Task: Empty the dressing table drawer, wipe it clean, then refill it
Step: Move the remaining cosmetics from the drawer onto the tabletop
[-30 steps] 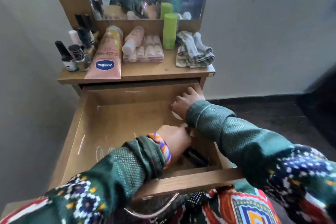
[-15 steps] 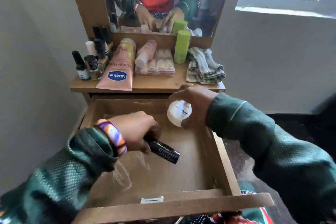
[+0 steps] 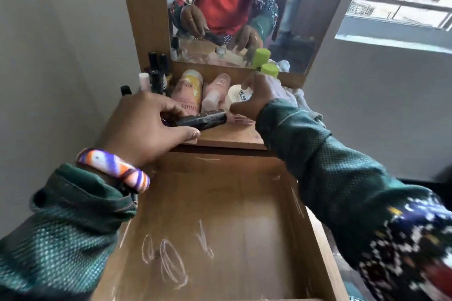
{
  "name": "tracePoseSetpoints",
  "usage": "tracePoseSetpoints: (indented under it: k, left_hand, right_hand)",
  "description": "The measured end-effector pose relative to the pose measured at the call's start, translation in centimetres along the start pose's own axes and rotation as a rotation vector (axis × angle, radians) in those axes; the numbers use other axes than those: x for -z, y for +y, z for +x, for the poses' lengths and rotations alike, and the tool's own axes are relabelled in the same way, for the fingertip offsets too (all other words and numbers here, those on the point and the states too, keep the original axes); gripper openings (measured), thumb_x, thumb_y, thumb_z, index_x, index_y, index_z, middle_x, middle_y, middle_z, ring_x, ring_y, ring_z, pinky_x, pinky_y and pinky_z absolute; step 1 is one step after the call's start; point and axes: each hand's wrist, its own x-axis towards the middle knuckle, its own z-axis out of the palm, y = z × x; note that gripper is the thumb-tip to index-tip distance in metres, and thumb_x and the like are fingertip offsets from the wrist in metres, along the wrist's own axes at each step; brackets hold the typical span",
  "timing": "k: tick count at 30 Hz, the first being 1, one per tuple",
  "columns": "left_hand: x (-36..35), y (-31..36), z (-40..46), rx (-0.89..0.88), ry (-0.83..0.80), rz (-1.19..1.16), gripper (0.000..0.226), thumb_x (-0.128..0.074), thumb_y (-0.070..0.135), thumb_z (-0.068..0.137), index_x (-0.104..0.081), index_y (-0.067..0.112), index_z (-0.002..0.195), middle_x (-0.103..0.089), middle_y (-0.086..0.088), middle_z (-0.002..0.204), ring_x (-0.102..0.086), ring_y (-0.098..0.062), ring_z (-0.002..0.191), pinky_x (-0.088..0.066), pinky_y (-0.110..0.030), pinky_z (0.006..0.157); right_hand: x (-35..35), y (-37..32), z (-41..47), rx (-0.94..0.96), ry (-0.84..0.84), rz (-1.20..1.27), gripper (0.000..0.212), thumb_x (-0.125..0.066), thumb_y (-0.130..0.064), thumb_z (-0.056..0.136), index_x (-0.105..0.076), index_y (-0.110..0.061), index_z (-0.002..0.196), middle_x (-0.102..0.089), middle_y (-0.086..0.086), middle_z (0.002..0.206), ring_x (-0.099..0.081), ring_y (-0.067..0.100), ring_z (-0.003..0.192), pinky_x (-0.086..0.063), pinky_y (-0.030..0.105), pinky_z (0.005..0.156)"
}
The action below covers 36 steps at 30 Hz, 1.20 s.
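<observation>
The wooden drawer (image 3: 220,222) is pulled out below me, with nothing in it but pale scribble marks on its floor. My left hand (image 3: 144,127) holds a black tube (image 3: 203,120) just above the front of the dressing table top (image 3: 232,138). My right hand (image 3: 259,95) grips a round white jar (image 3: 238,95) over the tabletop, next to the pink bottles. A light cloth (image 3: 300,98) lies behind my right hand, mostly hidden by it.
On the tabletop stand dark nail polish bottles (image 3: 156,76) at the left, a peach Vaseline tube (image 3: 188,91), a pink bottle (image 3: 216,91) and a green can (image 3: 269,71). A mirror (image 3: 232,12) rises behind. Grey walls flank the table; a window (image 3: 401,0) is at the right.
Both hands lifted out of the drawer and moved forward to the tabletop, the left carrying the black tube, the right the white jar. The drawer is left bare.
</observation>
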Motion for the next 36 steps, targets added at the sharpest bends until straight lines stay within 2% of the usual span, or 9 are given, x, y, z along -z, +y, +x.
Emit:
tracePoseSetpoints:
  k: [3,6,10,16,21,26,29,32,36]
  left_hand:
    - [0.1,-0.2,0.3,0.033,0.200,0.039,0.026,-0.078,0.032,0.069,-0.077,0.015,0.088,-0.071,-0.008,0.074,-0.064,-0.023,0.068,-0.039,-0.020,0.056]
    - [-0.2,-0.1,1.5,0.052,0.269,0.086,0.029,-0.074,0.029,0.075,-0.076,0.005,0.091,-0.072,-0.019,0.078,-0.062,-0.032,0.068,-0.039,-0.026,0.058]
    - [-1.2,0.8,4.3,0.164,0.197,0.242,0.036,-0.065,0.031,0.084,-0.070,0.003,0.107,-0.068,-0.023,0.096,-0.062,-0.040,0.086,-0.042,-0.033,0.062]
    - [-2.6,3.1,7.7,0.174,0.119,0.423,0.026,-0.050,0.004,0.091,-0.059,-0.007,0.112,-0.057,-0.029,0.116,-0.056,-0.045,0.108,-0.048,-0.045,0.083]
    - [-3.8,3.4,9.5,0.092,0.094,0.531,0.026,-0.047,0.001,0.090,-0.058,-0.009,0.111,-0.059,-0.030,0.114,-0.057,-0.046,0.108,-0.049,-0.047,0.083]
    - [-4.8,3.9,9.8,0.008,0.040,0.496,0.037,-0.053,0.025,0.088,-0.063,-0.006,0.105,-0.061,-0.029,0.107,-0.058,-0.045,0.102,-0.049,-0.045,0.080]
    - [-5.4,3.6,9.9,0.006,0.059,0.535,0.036,-0.053,0.027,0.089,-0.065,-0.003,0.104,-0.062,-0.027,0.103,-0.060,-0.043,0.098,-0.048,-0.042,0.074]
    - [-5.9,3.1,10.1,0.029,0.068,0.599,0.030,-0.058,0.024,0.087,-0.068,0.004,0.107,-0.064,-0.023,0.097,-0.062,-0.040,0.092,-0.041,-0.034,0.064]
    - [-6.1,2.7,10.1,0.042,0.091,0.663,0.026,-0.057,0.023,0.089,-0.067,0.009,0.109,-0.064,-0.022,0.099,-0.062,-0.040,0.093,-0.038,-0.034,0.064]
  right_hand:
    - [-0.5,-0.6,0.4,-0.005,-0.018,-0.025,0.043,-0.068,-0.032,0.075,-0.057,-0.018,0.114,-0.054,0.003,0.124,-0.051,0.021,0.115,-0.040,0.030,0.093]
    - [-1.1,-0.6,0.7,-0.013,-0.011,-0.031,0.039,-0.069,-0.032,0.075,-0.059,-0.017,0.110,-0.055,0.005,0.123,-0.052,0.022,0.113,-0.042,0.032,0.092]
    - [-1.6,-0.2,0.6,0.003,0.014,-0.005,0.043,-0.068,-0.034,0.076,-0.057,-0.018,0.114,-0.054,0.005,0.124,-0.050,0.022,0.116,-0.041,0.032,0.095]
    - [-0.3,1.4,-1.2,0.057,0.055,-0.005,0.057,-0.074,-0.036,0.072,-0.051,-0.027,0.123,-0.057,0.001,0.123,-0.051,0.019,0.112,-0.040,0.029,0.090]
    - [0.9,3.7,-2.4,0.064,0.201,0.096,0.053,-0.076,-0.034,0.069,-0.059,-0.024,0.119,-0.063,0.001,0.120,-0.056,0.019,0.110,-0.046,0.031,0.094]
    - [1.6,5.9,-2.2,0.006,0.258,0.160,0.048,-0.076,-0.032,0.071,-0.061,-0.028,0.117,-0.062,-0.002,0.121,-0.055,0.016,0.114,-0.043,0.030,0.099]
    - [2.1,7.6,-1.7,-0.030,0.310,0.158,0.044,-0.075,-0.031,0.073,-0.062,-0.027,0.115,-0.062,-0.002,0.122,-0.054,0.017,0.116,-0.042,0.031,0.099]
    - [2.2,9.2,-0.6,-0.086,0.307,0.062,0.058,-0.074,-0.042,0.070,-0.055,-0.029,0.123,-0.056,0.002,0.131,-0.045,0.023,0.124,-0.037,0.036,0.105]
    - [1.0,9.7,0.7,-0.189,0.089,-0.086,0.088,-0.071,-0.059,0.066,-0.029,-0.039,0.140,-0.032,0.003,0.151,-0.023,0.026,0.139,-0.025,0.043,0.111]
